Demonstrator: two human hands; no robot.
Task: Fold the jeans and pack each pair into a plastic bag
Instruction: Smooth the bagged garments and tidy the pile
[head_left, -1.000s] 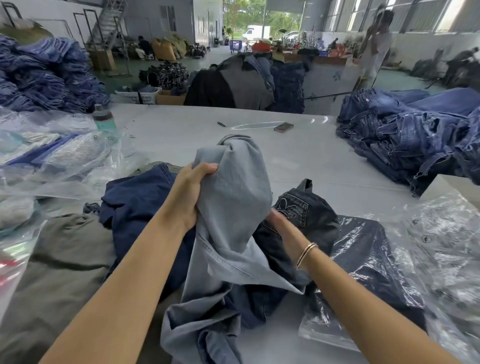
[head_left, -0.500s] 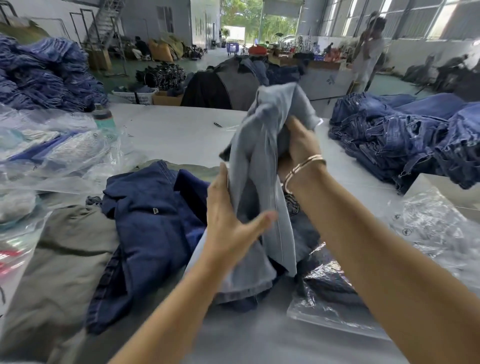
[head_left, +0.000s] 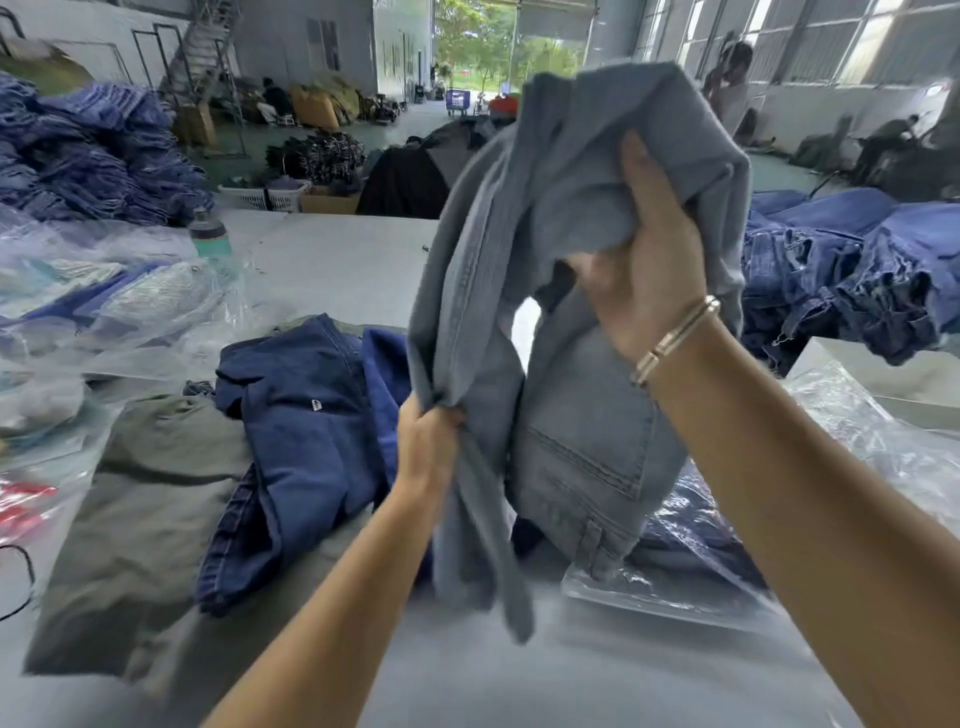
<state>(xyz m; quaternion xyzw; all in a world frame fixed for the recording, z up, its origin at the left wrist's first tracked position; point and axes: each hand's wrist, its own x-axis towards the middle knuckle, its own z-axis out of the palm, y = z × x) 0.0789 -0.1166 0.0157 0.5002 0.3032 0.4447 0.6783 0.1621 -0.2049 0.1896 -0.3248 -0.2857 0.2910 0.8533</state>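
A pair of light grey-blue jeans (head_left: 571, 441) hangs in the air above the table, bunched and twisted. My right hand (head_left: 644, 260), with a bracelet at the wrist, grips the upper bunch high up. My left hand (head_left: 428, 447) grips a lower fold of the same jeans. Dark blue jeans (head_left: 311, 426) lie crumpled on the table to the left. Under the hanging pair, a dark pair packed in a plastic bag (head_left: 675, 566) lies flat. An olive-grey garment (head_left: 135, 519) is spread at the near left.
Bagged clothes (head_left: 104, 312) pile up at the left beside a bottle (head_left: 210, 236). A heap of blue jeans (head_left: 857, 270) fills the right, with loose plastic bags (head_left: 872, 441) before it. More jeans (head_left: 93, 150) are stacked far left. The grey table (head_left: 332, 270) stretches ahead.
Both hands have lifted the light jeans off the table. My right hand rose higher with the top bunch; my left hand shifted from open against the fabric to gripping a lower fold.
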